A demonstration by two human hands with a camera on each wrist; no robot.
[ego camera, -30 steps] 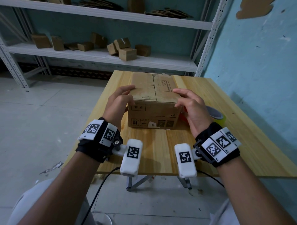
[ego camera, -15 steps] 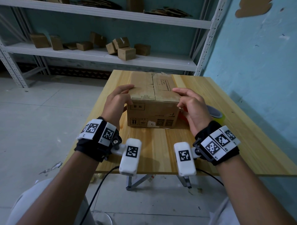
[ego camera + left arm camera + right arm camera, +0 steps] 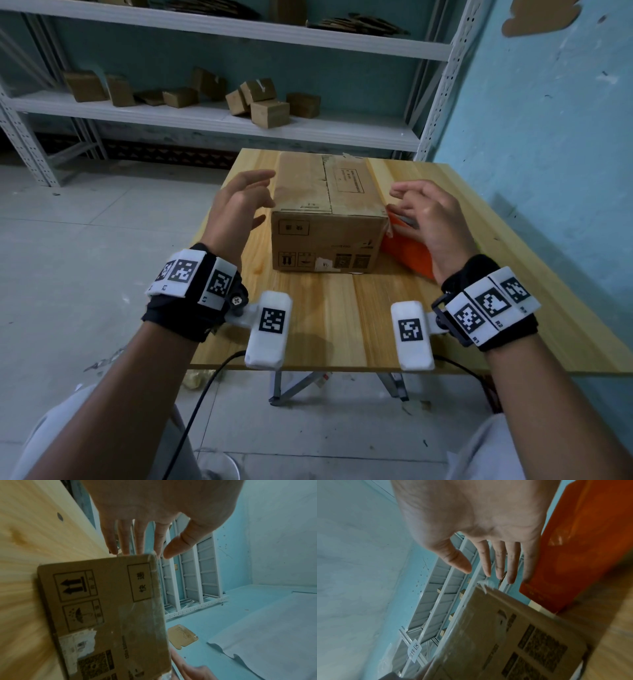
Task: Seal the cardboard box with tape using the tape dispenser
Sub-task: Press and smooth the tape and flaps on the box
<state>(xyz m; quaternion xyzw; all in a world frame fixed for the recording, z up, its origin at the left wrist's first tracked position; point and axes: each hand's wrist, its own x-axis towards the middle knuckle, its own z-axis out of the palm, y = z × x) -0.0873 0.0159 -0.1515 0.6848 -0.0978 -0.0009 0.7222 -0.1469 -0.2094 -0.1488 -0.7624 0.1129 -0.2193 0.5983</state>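
**Reader:** Head view first, please: where is the box?

**Describer:** A closed cardboard box (image 3: 329, 219) sits on a wooden table (image 3: 342, 308), its two top flaps meeting along a centre seam. An orange object (image 3: 407, 250), probably the tape dispenser, lies on the table just beside the box's right side, partly hidden.

**Reader:** And the hands?

**Describer:** The left hand (image 3: 236, 209) hovers just left of the box, fingers straight and slightly spread, holding nothing. The right hand (image 3: 428, 216) hovers just right of it, above the orange object, fingers loosely extended, also holding nothing. Both wrist views confirm bare palms.

**Reader:** Anything behind?

**Describer:** White metal shelving (image 3: 239, 116) carrying small cardboard boxes (image 3: 263, 99).
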